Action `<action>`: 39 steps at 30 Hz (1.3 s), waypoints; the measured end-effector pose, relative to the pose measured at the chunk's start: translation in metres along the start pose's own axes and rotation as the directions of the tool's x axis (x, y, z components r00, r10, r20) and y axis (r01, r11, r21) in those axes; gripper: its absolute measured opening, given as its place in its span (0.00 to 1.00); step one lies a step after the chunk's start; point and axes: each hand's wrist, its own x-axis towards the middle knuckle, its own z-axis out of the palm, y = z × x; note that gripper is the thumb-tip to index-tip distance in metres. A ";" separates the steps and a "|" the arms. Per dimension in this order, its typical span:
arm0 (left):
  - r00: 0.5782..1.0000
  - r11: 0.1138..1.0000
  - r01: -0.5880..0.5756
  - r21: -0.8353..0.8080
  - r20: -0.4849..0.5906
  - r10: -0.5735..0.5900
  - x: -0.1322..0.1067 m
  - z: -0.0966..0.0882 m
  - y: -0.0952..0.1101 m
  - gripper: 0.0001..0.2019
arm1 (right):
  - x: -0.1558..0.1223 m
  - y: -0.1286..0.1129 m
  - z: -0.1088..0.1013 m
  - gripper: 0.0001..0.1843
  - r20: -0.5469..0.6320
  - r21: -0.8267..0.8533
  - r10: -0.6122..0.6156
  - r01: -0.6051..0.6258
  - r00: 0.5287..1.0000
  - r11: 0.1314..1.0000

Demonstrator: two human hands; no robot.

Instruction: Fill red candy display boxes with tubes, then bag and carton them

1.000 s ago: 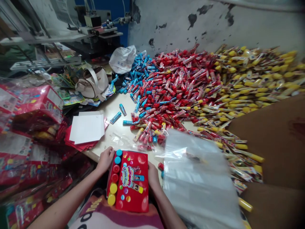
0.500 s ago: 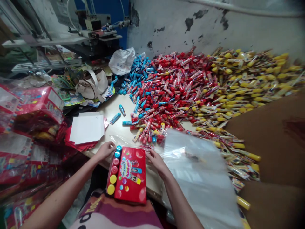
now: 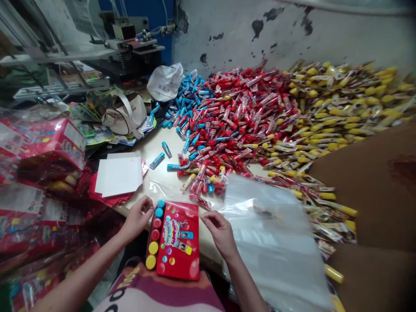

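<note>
A red candy box [image 3: 182,225] with a row of blue, red and yellow caps [image 3: 155,234] along its left side rests against my body at the table's front edge. Clear film of a plastic bag [image 3: 160,189] shows around and beyond its far end. At the far left corner, my left hand [image 3: 139,216] is closed, pinching the bag's edge. My right hand [image 3: 221,234] pinches the film at the far right corner, thumb against fingers. Just past the box lies a small red tube [image 3: 204,203].
Heaped tubes in blue [image 3: 188,97], red [image 3: 240,108] and yellow [image 3: 341,112] cover the back. A stack of clear bags [image 3: 269,242] lies at right beside brown cardboard [image 3: 370,195]. White card sheets [image 3: 119,175] and wrapped boxes [image 3: 52,143] are at left.
Both hands have come slightly nearer my body, the right one also a little outward. The bag's film beyond the box has shifted, and the small red tube shows more clearly.
</note>
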 end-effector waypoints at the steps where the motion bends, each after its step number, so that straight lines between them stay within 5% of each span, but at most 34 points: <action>1: 1.000 1.000 -0.021 0.022 -0.022 0.021 -0.007 0.001 0.000 0.06 | -0.007 0.000 -0.001 0.09 0.009 -0.017 -0.031 0.031 0.999 0.999; 5: 0.997 0.997 -0.013 0.082 -0.069 0.019 -0.028 0.002 -0.003 0.12 | -0.029 0.001 -0.002 0.05 0.092 -0.076 -0.130 0.138 0.987 0.988; 9: 0.996 0.990 -0.032 0.138 -0.079 0.044 -0.041 -0.001 -0.006 0.06 | -0.041 0.003 -0.003 0.04 0.139 -0.087 -0.141 0.154 0.980 0.984; 13: 0.972 0.955 -0.213 0.208 -0.050 0.228 -0.061 -0.006 -0.013 0.06 | -0.050 0.007 -0.012 0.05 0.140 -0.096 -0.100 0.114 0.985 0.989; 17: 0.895 0.860 -0.443 0.254 0.076 0.439 -0.084 -0.013 -0.024 0.07 | -0.065 0.010 -0.021 0.05 0.201 -0.116 -0.008 0.032 0.980 0.993; 20: 0.862 0.819 -0.507 0.268 0.133 0.489 -0.098 -0.015 -0.031 0.07 | -0.081 0.011 -0.021 0.07 0.268 -0.115 0.070 -0.040 0.961 0.993; 29: 0.949 0.902 -0.313 0.298 0.146 0.281 -0.148 -0.013 -0.041 0.17 | -0.126 0.021 -0.020 0.11 0.370 -0.133 0.119 -0.075 0.921 0.988; 32: 0.988 0.954 -0.128 0.271 0.118 0.100 -0.142 -0.013 -0.049 0.19 | -0.126 0.030 -0.017 0.08 0.259 -0.166 0.115 -0.073 0.959 0.983; 35: 0.997 0.966 0.048 0.253 0.040 -0.061 -0.124 -0.006 -0.059 0.23 | -0.116 0.041 -0.005 0.24 0.192 -0.194 0.074 -0.036 0.979 0.980; 39: 0.995 0.983 0.075 0.170 0.054 -0.085 -0.106 0.010 -0.071 0.25 | -0.105 0.055 0.014 0.35 0.204 -0.224 -0.014 0.061 0.979 0.973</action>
